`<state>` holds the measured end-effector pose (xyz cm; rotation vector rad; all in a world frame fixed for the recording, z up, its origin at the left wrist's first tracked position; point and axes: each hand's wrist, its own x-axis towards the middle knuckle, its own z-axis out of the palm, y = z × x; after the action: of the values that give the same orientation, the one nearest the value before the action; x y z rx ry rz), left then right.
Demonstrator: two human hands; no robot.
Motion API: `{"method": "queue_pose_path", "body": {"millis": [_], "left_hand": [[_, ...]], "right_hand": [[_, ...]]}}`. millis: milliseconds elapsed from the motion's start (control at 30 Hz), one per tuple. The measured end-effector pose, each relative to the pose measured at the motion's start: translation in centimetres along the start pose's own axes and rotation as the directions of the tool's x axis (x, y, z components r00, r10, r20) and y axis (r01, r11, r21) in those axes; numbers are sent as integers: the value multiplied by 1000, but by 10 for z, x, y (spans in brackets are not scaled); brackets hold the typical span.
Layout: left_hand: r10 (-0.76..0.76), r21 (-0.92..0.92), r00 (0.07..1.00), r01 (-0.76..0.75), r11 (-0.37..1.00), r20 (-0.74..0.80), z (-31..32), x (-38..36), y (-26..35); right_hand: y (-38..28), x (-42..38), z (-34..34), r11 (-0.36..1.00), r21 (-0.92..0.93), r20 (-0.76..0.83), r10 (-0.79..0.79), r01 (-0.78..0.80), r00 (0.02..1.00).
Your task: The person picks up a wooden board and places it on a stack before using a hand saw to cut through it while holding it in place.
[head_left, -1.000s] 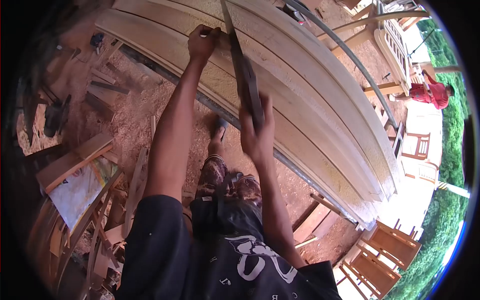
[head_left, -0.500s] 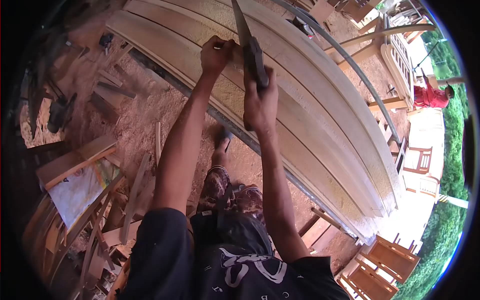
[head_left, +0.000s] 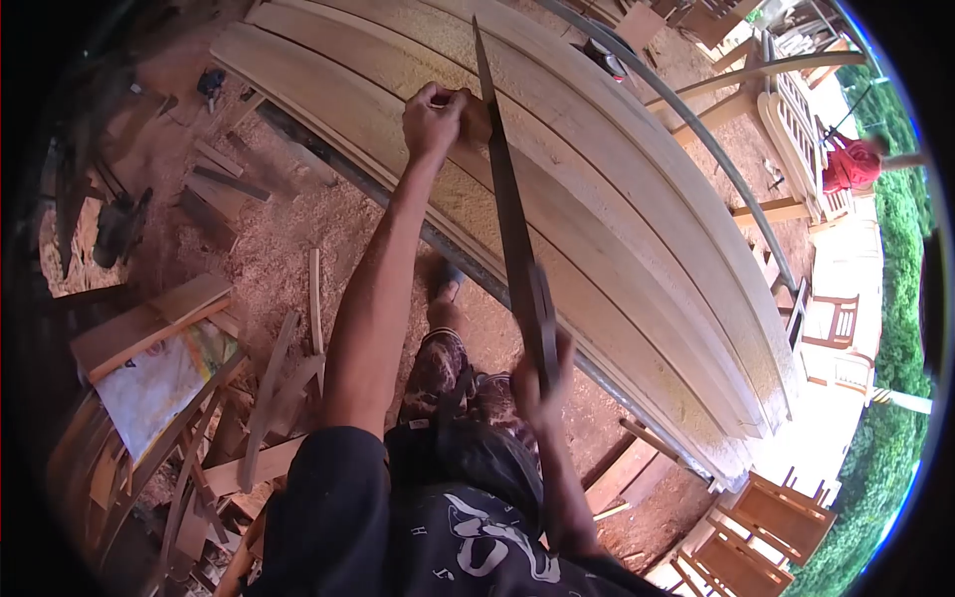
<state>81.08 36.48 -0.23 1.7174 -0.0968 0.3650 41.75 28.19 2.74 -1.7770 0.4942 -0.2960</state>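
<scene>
My right hand (head_left: 542, 373) is wrapped round the handle of a handsaw (head_left: 512, 209), close to my body. The long dark blade points up and away across the pale boards. My left hand (head_left: 434, 121) pinches a small brown wood piece (head_left: 472, 121) over the boards, and the blade lies against or beside that piece. Sawdust covers parts of the long curved boards (head_left: 617, 259) beneath.
Wood offcuts (head_left: 224, 189) and shavings litter the ground at left. A curved dark strip (head_left: 716, 149) arches past the boards' far side. A person in red (head_left: 852, 165) is at the right, by wooden furniture (head_left: 786, 119). Chairs (head_left: 776, 512) stand lower right.
My right hand has pulled back towards my body with the saw, so more of the blade shows. My left hand has barely moved. The person in red has shifted slightly.
</scene>
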Motion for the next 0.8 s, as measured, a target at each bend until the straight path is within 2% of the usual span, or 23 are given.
{"method": "queue_pose_path", "body": {"millis": [33, 67, 100, 133, 200, 267, 300, 333, 367, 400, 433, 467, 533, 567, 633, 667, 700, 733, 800], "left_hand": [[-68, -32, 997, 70, 997, 46, -3, -3, 11], [-139, -62, 986, 145, 988, 89, -6, -7, 17], [-142, -73, 986, 149, 986, 91, 0, 0, 0], [-143, -74, 986, 149, 986, 81, -2, 7, 1], [-100, -12, 989, 102, 995, 106, -5, 1, 5], [-142, -15, 982, 145, 989, 125, -2, 3, 1], [-30, 6, 997, 30, 1000, 66, 0, 9, -6], [77, 33, 997, -78, 996, 11, 3, 8, -12], [-37, -83, 996, 43, 996, 75, -1, 3, -3], [-29, -84, 996, 36, 996, 82, -1, 5, -3], [-21, -53, 996, 26, 998, 86, -1, 4, -5], [-13, -23, 997, 15, 1000, 82, -3, 3, -6], [-38, -4, 996, 39, 999, 79, 0, 1, -8], [-70, 13, 994, 69, 998, 79, -2, 3, -8], [-85, 6, 992, 85, 996, 93, -6, 5, 1], [-111, 5, 988, 112, 994, 106, -7, 1, 4], [-117, 60, 991, 113, 992, 68, -4, 3, 2], [-116, 61, 991, 112, 992, 69, -3, 5, 2], [-115, -4, 981, 117, 993, 155, -5, 5, 1]], "right_hand": [[-6, 79, 34, 981, 35, 0, -192, 192, 981], [-55, 136, 59, 982, 86, 4, -171, 170, 985], [-93, 166, 71, 970, 50, -38, -238, 240, 971], [-109, 171, 71, 969, 50, -28, -243, 244, 970], [-117, 162, 63, 988, 26, 27, -151, 150, 988], [-86, 85, 35, 989, 53, 10, -138, 137, 990], [-65, 31, 10, 998, -32, 25, -59, 59, 998], [-67, -32, -23, 979, 94, 119, 169, -181, 978], [-48, -93, -52, 989, 45, 103, 138, -143, 985], [-39, -149, -78, 988, 26, 65, 151, -153, 986], [-36, -194, -95, 977, 173, 59, 117, -125, 991], [-46, -211, -105, 997, 9, 32, 77, -77, 997], [-50, -176, -94, 989, 45, 109, 138, -144, 984], [-23, -141, -67, 990, 74, 25, 116, -117, 993], [-23, 1, 4, 995, 59, 27, 74, -76, 997], [-26, 80, 39, 955, -67, -38, -292, 289, 956], [-67, 138, 59, 970, 34, -34, -238, 239, 971], [-105, 178, 66, 991, -3, 14, -132, 132, 991], [-124, 187, 65, 991, -28, 39, -130, 131, 991]]}}
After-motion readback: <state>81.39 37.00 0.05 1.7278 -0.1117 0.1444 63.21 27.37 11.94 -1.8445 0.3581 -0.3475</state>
